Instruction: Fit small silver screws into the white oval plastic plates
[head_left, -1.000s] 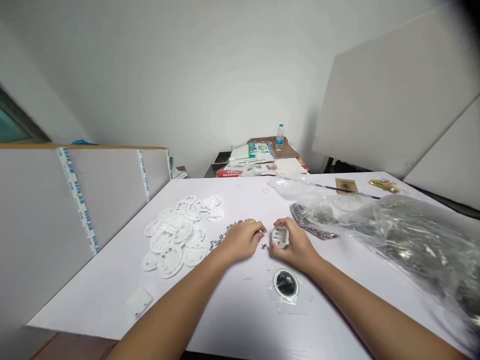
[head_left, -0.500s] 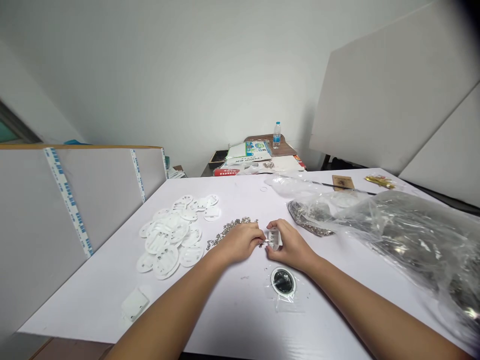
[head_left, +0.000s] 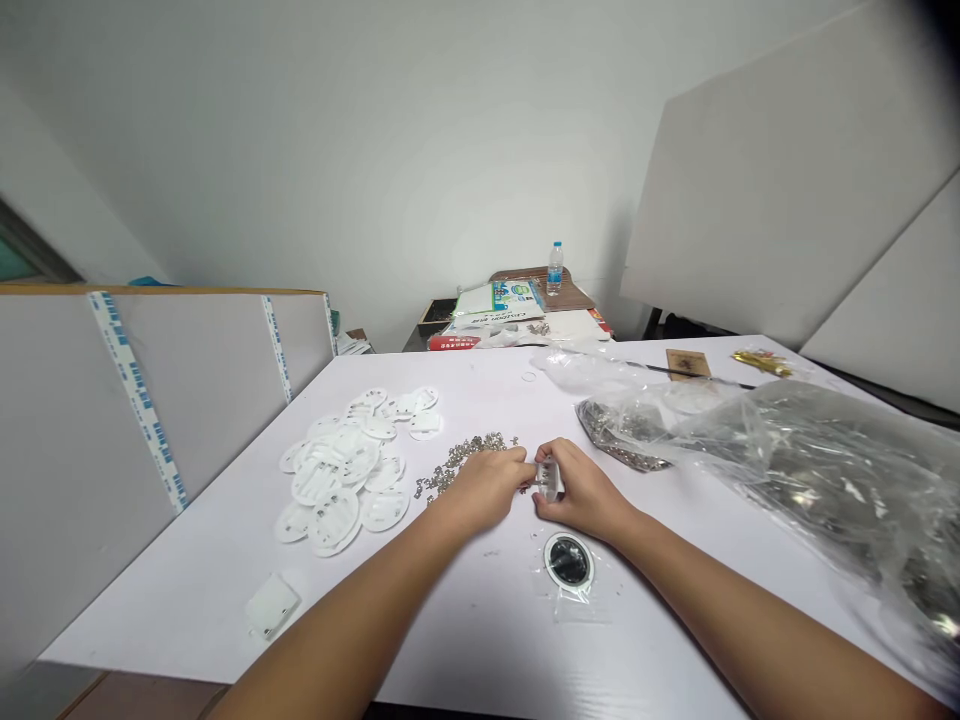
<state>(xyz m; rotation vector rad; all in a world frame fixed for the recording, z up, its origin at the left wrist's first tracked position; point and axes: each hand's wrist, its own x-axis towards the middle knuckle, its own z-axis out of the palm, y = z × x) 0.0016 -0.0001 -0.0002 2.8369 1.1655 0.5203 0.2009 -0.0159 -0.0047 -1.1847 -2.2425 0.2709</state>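
My right hand (head_left: 581, 488) grips a small white plastic part (head_left: 550, 479) between thumb and fingers, with its slotted side turned to the left. Against the left side of that part, my left hand (head_left: 495, 486) is closed in a pinch. What its fingertips hold is too small and covered to make out. Just beyond my left hand lies a loose pile of small metal pieces (head_left: 466, 455). A round dark disc with a white rim (head_left: 568, 562) rests on clear film, nearer to me than my right hand.
Several white round plastic pieces (head_left: 337, 470) are heaped at left, and a white square piece (head_left: 272, 606) lies near the front edge. Clear plastic bags (head_left: 795, 470) of metal parts cover the right side. A bottle (head_left: 554, 268) stands at the back; a low partition (head_left: 210, 360) borders the left.
My left fingertips have pushed slightly right, closer against the white plastic part, which has tilted a little. My right hand stays almost in place.
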